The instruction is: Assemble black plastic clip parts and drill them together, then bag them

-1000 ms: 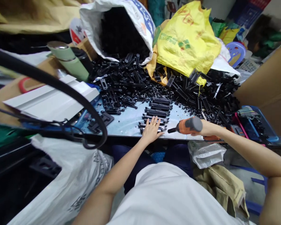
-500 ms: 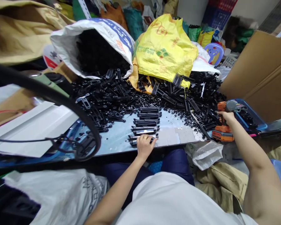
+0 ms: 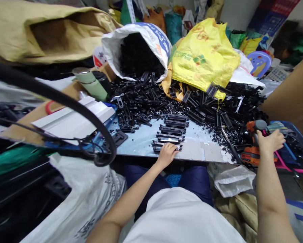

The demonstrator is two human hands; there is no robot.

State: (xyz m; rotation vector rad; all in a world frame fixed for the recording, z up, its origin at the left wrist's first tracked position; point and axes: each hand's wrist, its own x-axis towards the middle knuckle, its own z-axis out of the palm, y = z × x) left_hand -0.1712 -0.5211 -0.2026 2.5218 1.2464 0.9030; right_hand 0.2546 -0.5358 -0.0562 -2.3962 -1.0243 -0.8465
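Observation:
My left hand (image 3: 167,154) is closed over the right end of the nearest long black plastic part (image 3: 158,149) at the table's front edge. Several similar black parts (image 3: 175,124) lie in a row behind it, one after another. On the right, an orange and grey cordless drill (image 3: 252,155) stands upright on its battery. My right hand (image 3: 270,140) is just beside the drill's handle, fingers spread and pointing right, holding nothing. Whether its thumb still touches the handle, I cannot tell.
Loose black parts (image 3: 138,98) and small screws (image 3: 214,136) are heaped along the back. Behind them lie a white sack (image 3: 111,42) and a yellow bag (image 3: 204,54). A dark curved cable (image 3: 72,103) crosses the left. A blue tray (image 3: 299,133) sits right of the drill.
My right hand has come off the drill and opened to its right. My left hand stays on the nearest part. The whole view has shifted as my head turned left.

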